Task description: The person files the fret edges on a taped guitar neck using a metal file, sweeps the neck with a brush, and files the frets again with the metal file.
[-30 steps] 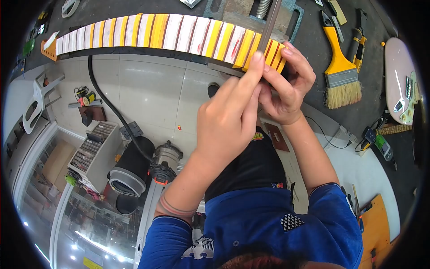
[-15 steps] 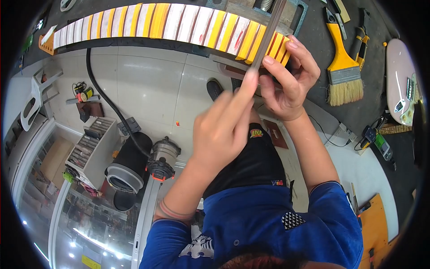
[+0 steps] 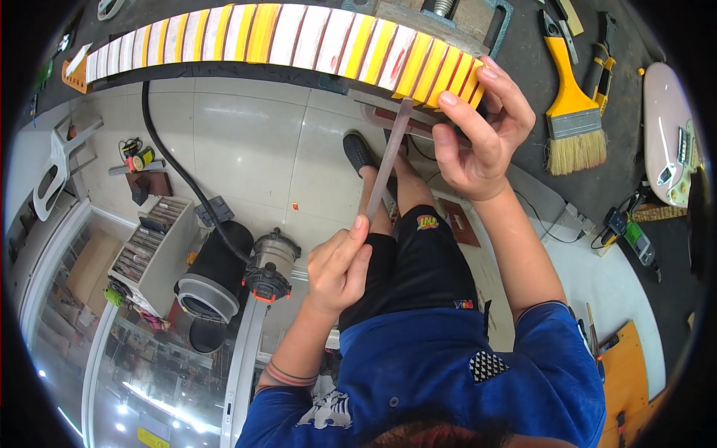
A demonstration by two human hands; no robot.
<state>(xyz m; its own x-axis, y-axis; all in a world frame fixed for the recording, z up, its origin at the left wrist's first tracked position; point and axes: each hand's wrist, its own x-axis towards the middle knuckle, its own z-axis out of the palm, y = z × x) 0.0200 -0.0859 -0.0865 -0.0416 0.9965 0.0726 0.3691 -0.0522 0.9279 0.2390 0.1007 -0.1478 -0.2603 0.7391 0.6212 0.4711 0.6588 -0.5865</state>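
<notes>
Two hands [image 3: 337, 265] [image 3: 485, 153], one file [image 3: 390, 158], one guitar neck [image 3: 291, 34], one paintbrush [image 3: 569, 104]

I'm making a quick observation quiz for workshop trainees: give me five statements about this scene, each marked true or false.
1. The left hand holds a slim file. True.
2. The right hand has fingers on the guitar neck, at the end away from the headstock. True.
3. Every strip on the neck is white. False: some are yellow strips.
4. The paintbrush lies on the floor. False: the paintbrush lies on the workbench.
5. The paintbrush's bristles touch the file. False: they are apart.
</notes>
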